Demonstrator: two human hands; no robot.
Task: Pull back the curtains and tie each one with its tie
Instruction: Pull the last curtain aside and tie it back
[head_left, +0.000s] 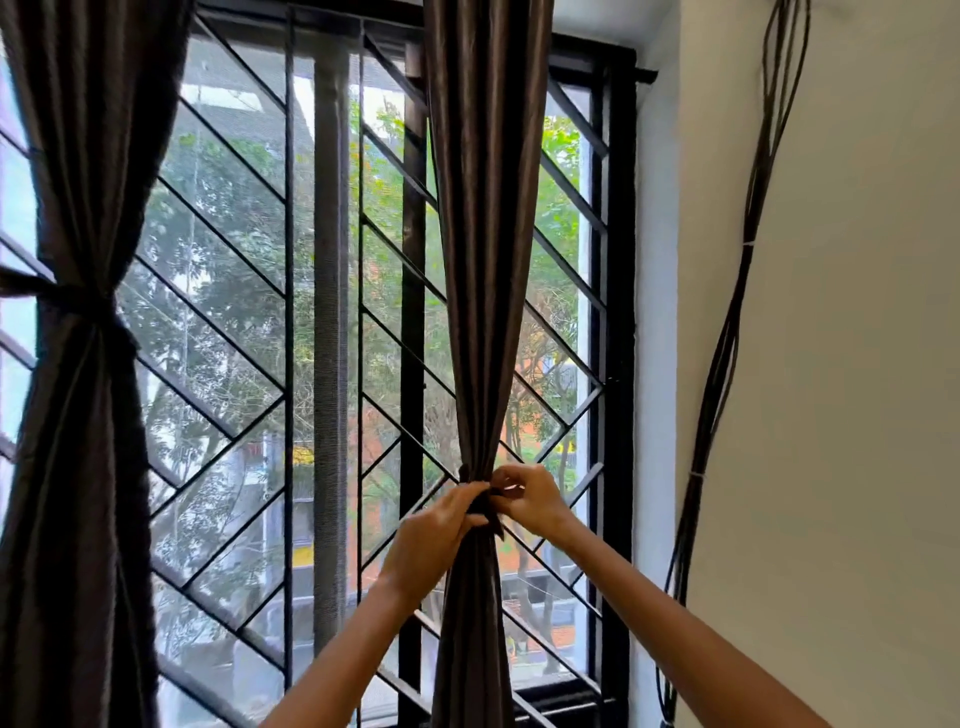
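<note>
A dark brown curtain (485, 260) hangs in front of the window, gathered into a narrow bunch at its waist, where both hands meet. The left hand (431, 530) reaches up from below and curls its fingers round the bunched cloth and the dark tie (483, 506) that wraps it. The right hand (530, 496) comes in from the right side, its thumb and forefingers pinching what seems to be the end of the same tie, though the dark band is hard to separate from the curtain folds at that spot. The two hands touch the curtain from opposite sides, close together, with only the cloth between them.

At the left edge a second curtain (83, 364) of the same dark cloth is already cinched at its middle by its own tie (78, 301), which runs off toward the left edge of the view.

Behind both curtains stands a black metal window grille (249, 332) with diagonal bars, and through it green trees (228, 218) show. On the pale wall (857, 364) to the right, a bundle of black cables (727, 353) runs from top to bottom, bound in places by small white ties.
</note>
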